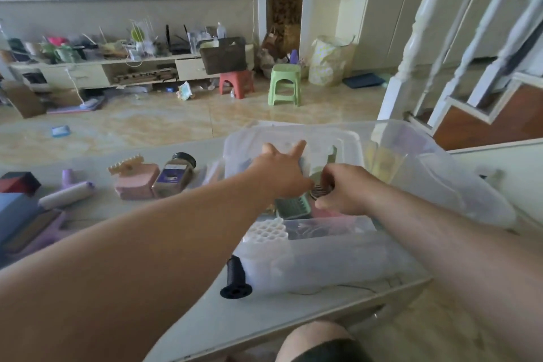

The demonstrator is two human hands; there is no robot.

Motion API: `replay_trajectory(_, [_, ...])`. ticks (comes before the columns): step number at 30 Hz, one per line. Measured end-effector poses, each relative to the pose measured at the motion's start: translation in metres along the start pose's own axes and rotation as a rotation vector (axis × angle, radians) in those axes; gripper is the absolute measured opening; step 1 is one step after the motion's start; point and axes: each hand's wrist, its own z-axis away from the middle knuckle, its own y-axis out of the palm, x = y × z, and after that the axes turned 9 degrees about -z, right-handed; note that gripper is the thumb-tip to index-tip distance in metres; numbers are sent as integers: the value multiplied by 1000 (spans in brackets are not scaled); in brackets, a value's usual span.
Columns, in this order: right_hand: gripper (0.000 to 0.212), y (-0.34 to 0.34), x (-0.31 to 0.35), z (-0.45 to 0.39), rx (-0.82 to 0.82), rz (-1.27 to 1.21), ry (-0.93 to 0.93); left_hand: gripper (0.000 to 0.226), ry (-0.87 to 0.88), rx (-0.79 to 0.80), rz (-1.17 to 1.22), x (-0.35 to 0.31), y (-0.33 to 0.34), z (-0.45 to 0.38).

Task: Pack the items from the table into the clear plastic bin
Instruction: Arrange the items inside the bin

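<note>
Clear plastic bin [338, 261] sits on the table [241, 320] directly in front of a person, both bare arms reaching in over its near wall. Left hand [282, 169] has its fingers spread, thumb and forefinger splayed toward the far wall, palm down over the contents. Right hand [342, 189] is curled, fingertips pinched on a small dark striped item [320, 191], too blurred to name. Just below and between the hands lies a green grater-like piece [293, 206]; a white honeycomb tray [269, 231] rests nearer the front wall. Still outside the bin: a black ribbed grip [236, 279] touching its front-left corner, long axis running roughly away from the camera, flared end toward the person; farther left, a brown jar [175, 175] lying on its side, a pink hair claw [135, 179], a white roller [67, 194], and boxes at the table's left edge. Key relation: everything left to pack lies to the left of the bin, so the left hand, free and open, looks better placed for the next pickup, the grip being nearest. Packing appears approx. halfway.
</note>
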Motion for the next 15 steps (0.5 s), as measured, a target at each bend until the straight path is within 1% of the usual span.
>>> replay_trajectory(4, [28,10,-6,-12,15,57,-14,86,8,141,-78,-12,19,-10])
replay_trajectory(6, [31,14,-8,-15,38,96,-12,92,5,164,-118,-12,28,-13])
replay_trajectory(8, [32,15,-10,-17,35,101,-16,102,-23,175,-112,-10,33,-18])
replay_trajectory(10, [33,14,-12,-15,23,93,-24,109,7,209,-118,-10,30,-15])
replay_trajectory(11, [32,14,-13,-14,26,91,-33,107,34,233,-136,-9,28,-12])
replay_trajectory(13, [27,14,-14,-11,38,93,-55,97,101,254,-223,-3,20,-4])
replay_trajectory(14, [24,15,-13,-9,33,108,-63,89,136,223,-305,3,15,0])
replay_trajectory(15, [21,15,-12,-7,18,137,-60,79,169,159,-406,12,9,6])
